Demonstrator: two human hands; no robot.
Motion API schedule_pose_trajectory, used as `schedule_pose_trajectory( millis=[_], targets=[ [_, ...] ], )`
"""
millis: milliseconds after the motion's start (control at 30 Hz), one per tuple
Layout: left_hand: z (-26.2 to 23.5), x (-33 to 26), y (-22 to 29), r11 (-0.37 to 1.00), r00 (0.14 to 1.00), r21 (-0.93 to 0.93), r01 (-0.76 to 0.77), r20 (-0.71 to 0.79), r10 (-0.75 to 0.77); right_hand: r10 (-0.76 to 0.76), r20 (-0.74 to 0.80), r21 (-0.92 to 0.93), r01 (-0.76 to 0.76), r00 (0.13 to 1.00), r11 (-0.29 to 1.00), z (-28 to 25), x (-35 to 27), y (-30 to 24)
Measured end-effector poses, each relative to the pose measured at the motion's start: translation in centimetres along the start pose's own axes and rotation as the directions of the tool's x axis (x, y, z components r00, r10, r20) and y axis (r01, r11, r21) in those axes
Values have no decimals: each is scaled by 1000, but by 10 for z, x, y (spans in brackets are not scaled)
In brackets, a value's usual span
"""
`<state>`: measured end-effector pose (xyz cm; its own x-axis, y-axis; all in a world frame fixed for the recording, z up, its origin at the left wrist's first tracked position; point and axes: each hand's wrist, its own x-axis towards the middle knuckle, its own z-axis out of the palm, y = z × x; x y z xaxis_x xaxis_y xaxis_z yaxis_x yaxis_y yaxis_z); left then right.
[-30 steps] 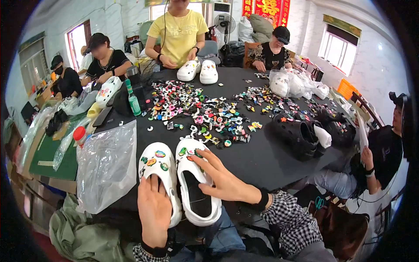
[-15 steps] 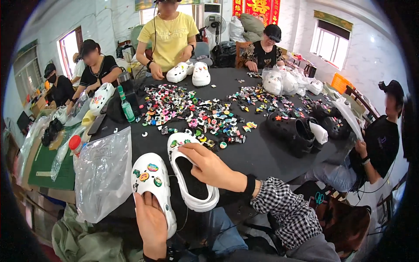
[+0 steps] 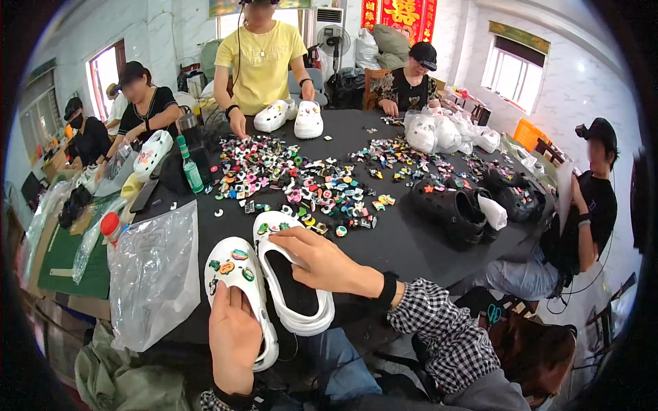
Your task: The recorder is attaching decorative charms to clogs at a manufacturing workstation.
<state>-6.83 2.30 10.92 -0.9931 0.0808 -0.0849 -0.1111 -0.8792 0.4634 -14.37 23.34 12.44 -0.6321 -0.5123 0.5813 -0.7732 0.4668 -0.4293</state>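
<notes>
A pair of white clogs is in front of me, toes pointing away. My left hand [image 3: 235, 337] grips the left clog [image 3: 232, 284], fingers inside its foot opening and thumb along the outer side. Several colourful shoe charms [image 3: 239, 255] sit on that clog's upper. My right hand [image 3: 329, 264] holds the right clog [image 3: 308, 323] by its upper, with fingers over the top and the thumb at the opening. Green charms [image 3: 283, 226] show near its toe; my fingers hide part of the upper.
Beyond the clogs spreads a pile of loose charms [image 3: 308, 185]. A clear plastic bag [image 3: 154, 281] lies left, near a green bottle [image 3: 191, 168]. Black clogs [image 3: 449, 209] and bagged shoes [image 3: 439, 133] stand right. Several people work around the black table [image 3: 384, 274].
My hands keep their hold on both clogs, which stay side by side. The person in yellow now reaches toward the charm pile. At right, a person has raised a pale plastic sheet.
</notes>
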Motion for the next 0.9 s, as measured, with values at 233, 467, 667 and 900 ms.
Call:
schedule_pose_trajectory(
  millis=[233,467,667,900],
  targets=[
    [13,-23,-7,1000,999,21,13,-46,-12,5,25,47,-6,1000,999,-8,-5,6],
    [1,-16,-11,999,999,41,-9,45,7,-11,103,151,-4,995,988,-10,-4,12],
    [6,-6,-10,998,1000,59,16,3,-16,-101,156,197,69,983,978,-28,-1,25],
    [-7,-17,-18,951,993,291,-104,-21,115,492,40,-52,-490,870,870,-71,25,127]
  ],
)
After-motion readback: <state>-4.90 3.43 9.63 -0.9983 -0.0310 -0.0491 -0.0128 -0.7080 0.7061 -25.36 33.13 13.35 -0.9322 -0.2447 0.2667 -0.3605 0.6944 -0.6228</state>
